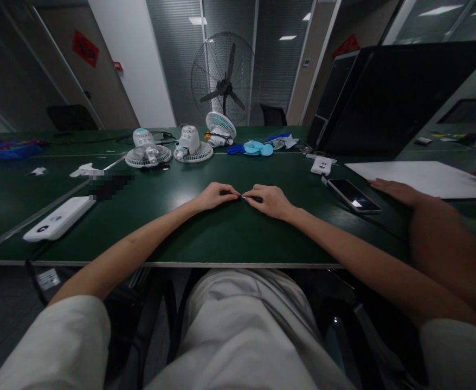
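Note:
Over the middle of the green table, my right hand (274, 201) is closed around a slim black-handled tool with a thin light shaft (256, 199). That shaft points left toward the fingertips of my left hand (214, 196). Thumb and forefinger of the left hand are pinched at a tiny dark piece (240, 196) by the shaft's tip. The piece is too small to name, and whether it is separate from the tool I cannot tell. Both wrists rest low, close to the tabletop.
Small white fans (193, 153) stand at the back, beside blue fan blades (258, 148). A phone (354, 195) lies right, near another person's hand (396, 189) on a white sheet (433, 179). A white power strip (61, 218) lies left; a large black monitor (404, 92) stands right.

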`<state>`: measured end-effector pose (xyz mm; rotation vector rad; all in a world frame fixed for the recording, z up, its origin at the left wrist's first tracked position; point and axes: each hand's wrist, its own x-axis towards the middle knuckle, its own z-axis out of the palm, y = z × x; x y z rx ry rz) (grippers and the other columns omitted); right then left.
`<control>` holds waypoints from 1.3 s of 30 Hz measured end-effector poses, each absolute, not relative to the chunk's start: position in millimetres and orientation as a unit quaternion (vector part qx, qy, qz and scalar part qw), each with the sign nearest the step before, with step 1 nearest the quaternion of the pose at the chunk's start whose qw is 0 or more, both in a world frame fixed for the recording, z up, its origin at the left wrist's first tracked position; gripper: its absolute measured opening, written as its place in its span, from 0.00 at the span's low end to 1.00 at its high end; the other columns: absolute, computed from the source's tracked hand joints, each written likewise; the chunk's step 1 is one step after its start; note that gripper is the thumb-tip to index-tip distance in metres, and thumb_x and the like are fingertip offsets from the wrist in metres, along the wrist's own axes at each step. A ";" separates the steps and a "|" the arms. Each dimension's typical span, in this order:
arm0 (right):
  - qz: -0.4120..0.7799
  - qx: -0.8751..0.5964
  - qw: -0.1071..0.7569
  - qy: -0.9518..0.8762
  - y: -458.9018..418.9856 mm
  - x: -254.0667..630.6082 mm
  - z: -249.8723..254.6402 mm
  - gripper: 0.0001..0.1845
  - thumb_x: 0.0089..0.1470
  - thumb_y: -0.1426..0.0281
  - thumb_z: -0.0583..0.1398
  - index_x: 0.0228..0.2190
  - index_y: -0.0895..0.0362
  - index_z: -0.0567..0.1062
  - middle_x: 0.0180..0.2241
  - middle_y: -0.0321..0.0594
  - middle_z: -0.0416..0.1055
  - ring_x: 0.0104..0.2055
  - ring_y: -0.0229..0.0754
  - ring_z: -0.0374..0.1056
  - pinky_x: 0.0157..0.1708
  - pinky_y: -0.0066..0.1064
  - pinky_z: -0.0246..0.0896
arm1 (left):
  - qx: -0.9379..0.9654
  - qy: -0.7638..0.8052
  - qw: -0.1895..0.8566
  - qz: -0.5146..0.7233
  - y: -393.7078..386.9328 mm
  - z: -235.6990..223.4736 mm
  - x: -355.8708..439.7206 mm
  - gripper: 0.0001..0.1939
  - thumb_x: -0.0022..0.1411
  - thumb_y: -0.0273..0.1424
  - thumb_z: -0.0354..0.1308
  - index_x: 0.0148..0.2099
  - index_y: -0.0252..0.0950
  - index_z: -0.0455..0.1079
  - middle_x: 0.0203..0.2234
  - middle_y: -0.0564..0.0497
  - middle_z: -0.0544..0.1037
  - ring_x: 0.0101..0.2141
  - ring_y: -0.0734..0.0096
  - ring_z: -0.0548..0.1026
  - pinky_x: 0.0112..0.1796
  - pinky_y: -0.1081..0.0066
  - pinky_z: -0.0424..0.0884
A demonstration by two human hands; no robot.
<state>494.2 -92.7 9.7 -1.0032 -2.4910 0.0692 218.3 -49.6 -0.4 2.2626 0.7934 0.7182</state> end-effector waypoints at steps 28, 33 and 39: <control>0.008 -0.346 0.231 -0.909 -90.9 491.7 6.7 0.17 0.71 0.63 0.58 0.53 0.52 0.82 0.43 0.43 0.77 0.38 0.44 0.73 0.35 0.33 0.61 | 0.876 0.288 0.283 0.264 -50.4 -0.9 214.8 0.19 0.68 0.43 0.64 0.52 0.35 0.81 0.43 0.46 0.82 0.40 0.65 0.78 0.43 0.67 0.73; 0.019 -0.336 0.243 -0.910 -90.0 490.9 5.2 0.16 0.71 0.63 0.58 0.52 0.52 0.82 0.42 0.43 0.78 0.39 0.44 0.73 0.37 0.33 0.62 | 0.874 0.297 0.275 0.268 -52.0 0.6 216.6 0.19 0.68 0.44 0.65 0.51 0.35 0.81 0.43 0.45 0.82 0.40 0.64 0.77 0.43 0.67 0.72; 0.038 -0.335 0.267 -0.903 -89.4 491.3 5.6 0.16 0.71 0.62 0.59 0.52 0.53 0.82 0.42 0.43 0.78 0.38 0.43 0.74 0.37 0.33 0.63 | 0.879 0.288 0.273 0.266 -53.5 3.0 217.6 0.19 0.67 0.44 0.65 0.51 0.35 0.82 0.42 0.45 0.81 0.39 0.65 0.76 0.41 0.67 0.71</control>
